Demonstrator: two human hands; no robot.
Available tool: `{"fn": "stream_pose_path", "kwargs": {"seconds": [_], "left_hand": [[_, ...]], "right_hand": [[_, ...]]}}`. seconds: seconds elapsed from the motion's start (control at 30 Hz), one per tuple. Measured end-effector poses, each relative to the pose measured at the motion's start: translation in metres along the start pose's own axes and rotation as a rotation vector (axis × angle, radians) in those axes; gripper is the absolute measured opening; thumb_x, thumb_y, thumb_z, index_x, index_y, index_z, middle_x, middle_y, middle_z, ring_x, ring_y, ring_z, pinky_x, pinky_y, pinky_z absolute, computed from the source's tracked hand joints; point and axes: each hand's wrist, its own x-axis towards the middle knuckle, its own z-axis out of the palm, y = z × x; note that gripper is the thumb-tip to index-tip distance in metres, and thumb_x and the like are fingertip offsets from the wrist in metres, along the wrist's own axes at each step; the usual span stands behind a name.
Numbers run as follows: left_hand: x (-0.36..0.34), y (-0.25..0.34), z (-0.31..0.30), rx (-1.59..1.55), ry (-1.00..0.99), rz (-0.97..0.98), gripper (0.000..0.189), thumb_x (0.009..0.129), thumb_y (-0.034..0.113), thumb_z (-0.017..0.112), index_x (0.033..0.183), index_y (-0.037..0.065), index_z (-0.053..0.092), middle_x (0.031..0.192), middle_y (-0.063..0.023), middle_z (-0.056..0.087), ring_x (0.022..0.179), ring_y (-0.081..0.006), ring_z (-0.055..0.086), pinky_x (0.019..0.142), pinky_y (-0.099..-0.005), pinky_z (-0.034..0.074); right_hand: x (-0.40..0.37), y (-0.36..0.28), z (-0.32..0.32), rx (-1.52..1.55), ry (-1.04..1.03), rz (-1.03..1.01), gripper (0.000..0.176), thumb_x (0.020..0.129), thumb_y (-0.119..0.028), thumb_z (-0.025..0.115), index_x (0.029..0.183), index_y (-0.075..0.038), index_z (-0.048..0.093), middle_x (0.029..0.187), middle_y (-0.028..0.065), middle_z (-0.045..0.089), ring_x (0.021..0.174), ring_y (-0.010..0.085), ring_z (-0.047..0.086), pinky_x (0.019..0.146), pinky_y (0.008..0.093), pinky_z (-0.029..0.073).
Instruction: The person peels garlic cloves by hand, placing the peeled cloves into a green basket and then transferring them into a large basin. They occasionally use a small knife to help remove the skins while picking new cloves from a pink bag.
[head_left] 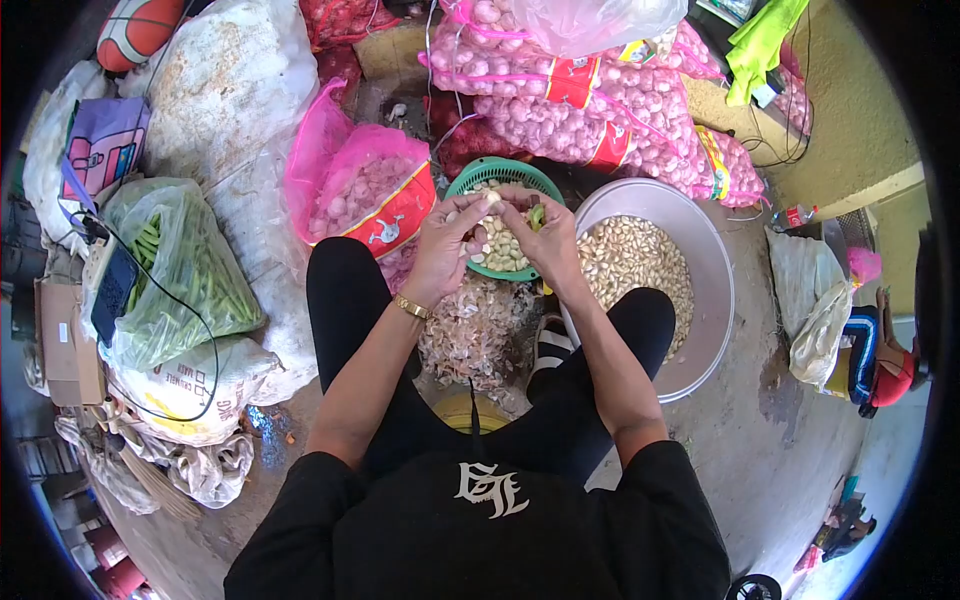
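My left hand (pixel 447 240) and my right hand (pixel 543 237) meet above a green basket (pixel 553 189) of pale garlic cloves (pixel 503 248). Between the fingertips is a whitish garlic clove (pixel 492 198), which the left fingers pinch. Something green, too small to name, shows in the curled right hand. Below the hands, a heap of papery peels (pixel 468 335) lies on the floor between the knees. On the right stands a wide basin (pixel 712 300) holding many cloves (pixel 635 265).
An open pink mesh bag of bulbs (pixel 350 200) sits left of the basket. Full mesh sacks (pixel 560 110) lie behind. At the left are white sacks (pixel 225 90) and a plastic bag of green pods (pixel 180 270). A person (pixel 850 525) is at the far lower right.
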Motion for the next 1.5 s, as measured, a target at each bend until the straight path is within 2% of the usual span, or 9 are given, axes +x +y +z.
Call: {"fn": "stream_pose_path", "kwargs": {"seconds": [0.37,0.7,0.8,0.87,1.07,1.2,1.3,1.37,1.5], "left_hand": [[-0.003,0.003,0.004,0.372,-0.033,0.156,0.024,0.090,0.011,0.071,0.110,0.000,0.066,0.078,0.0009,0.064,0.053,-0.0017,0.050,0.043,-0.0173,0.033],[0.000,-0.003,-0.001,0.591,-0.029,0.258,0.021,0.091,0.007,0.068,0.109,-0.002,0.066,0.077,0.0019,0.064,0.054,0.0003,0.049,0.045,-0.0157,0.036],[0.000,-0.008,-0.002,0.643,0.000,0.334,0.021,0.090,0.008,0.069,0.108,-0.003,0.068,0.074,0.0000,0.064,0.058,-0.0032,0.055,0.051,-0.0175,0.044],[0.001,-0.009,-0.002,0.633,0.007,0.372,0.021,0.090,0.008,0.069,0.108,-0.003,0.068,0.074,0.0002,0.063,0.058,-0.0040,0.055,0.051,-0.0178,0.044],[-0.006,0.004,0.003,0.426,-0.023,0.124,0.024,0.092,0.014,0.068,0.112,0.000,0.066,0.081,-0.0032,0.064,0.054,-0.0037,0.052,0.046,-0.0181,0.037],[0.001,0.002,-0.002,0.244,-0.002,0.049,0.027,0.094,0.019,0.067,0.114,0.002,0.064,0.085,-0.0061,0.066,0.053,-0.0035,0.049,0.044,-0.0176,0.033],[0.004,0.007,-0.003,0.077,0.016,0.052,0.028,0.095,0.020,0.065,0.116,0.002,0.061,0.081,-0.0043,0.065,0.054,-0.0018,0.048,0.044,-0.0151,0.035],[0.005,0.015,-0.005,0.033,0.003,0.020,0.030,0.096,0.022,0.063,0.119,0.003,0.059,0.092,-0.0080,0.066,0.054,-0.0020,0.046,0.043,-0.0156,0.034],[0.005,0.022,-0.014,-0.093,-0.022,-0.037,0.028,0.099,0.023,0.060,0.119,0.004,0.057,0.096,-0.0090,0.065,0.052,-0.0031,0.043,0.042,-0.0159,0.035]], "right_hand": [[0.007,-0.015,-0.004,-0.253,0.008,-0.189,0.015,0.086,-0.014,0.072,0.092,0.000,0.073,0.074,0.0092,0.069,0.065,0.0114,0.061,0.061,0.0293,0.048],[0.002,-0.007,-0.006,-0.175,-0.072,0.074,0.019,0.093,-0.014,0.067,0.098,0.004,0.069,0.087,0.0039,0.070,0.083,0.0083,0.058,0.077,0.0259,0.048],[0.002,0.007,-0.002,-0.050,0.020,-0.020,0.018,0.093,-0.016,0.068,0.095,0.001,0.069,0.076,0.0019,0.066,0.068,0.0061,0.056,0.062,0.0231,0.047],[0.003,-0.001,-0.004,0.194,0.036,0.308,0.013,0.091,-0.011,0.067,0.095,0.002,0.070,0.086,0.0075,0.070,0.078,0.0092,0.060,0.072,0.0270,0.049],[0.006,-0.001,-0.007,0.026,0.025,0.231,0.012,0.091,-0.009,0.067,0.092,0.003,0.068,0.084,0.0078,0.070,0.077,0.0107,0.060,0.073,0.0277,0.049],[0.005,0.003,-0.005,0.162,0.013,0.211,0.012,0.090,-0.010,0.067,0.089,0.003,0.068,0.082,0.0071,0.070,0.076,0.0111,0.060,0.073,0.0282,0.049],[0.001,-0.006,-0.008,0.067,-0.025,0.150,0.011,0.089,-0.009,0.068,0.087,0.001,0.069,0.080,0.0068,0.070,0.076,0.0112,0.061,0.074,0.0294,0.049],[-0.003,-0.016,-0.015,-0.097,-0.214,0.078,0.010,0.091,-0.012,0.068,0.093,-0.002,0.068,0.084,0.0026,0.068,0.078,0.0078,0.060,0.072,0.0252,0.050],[-0.011,-0.028,-0.024,-0.379,-0.319,0.172,0.010,0.088,-0.008,0.070,0.095,-0.001,0.069,0.087,0.0037,0.070,0.083,0.0096,0.061,0.078,0.0280,0.050]]}}
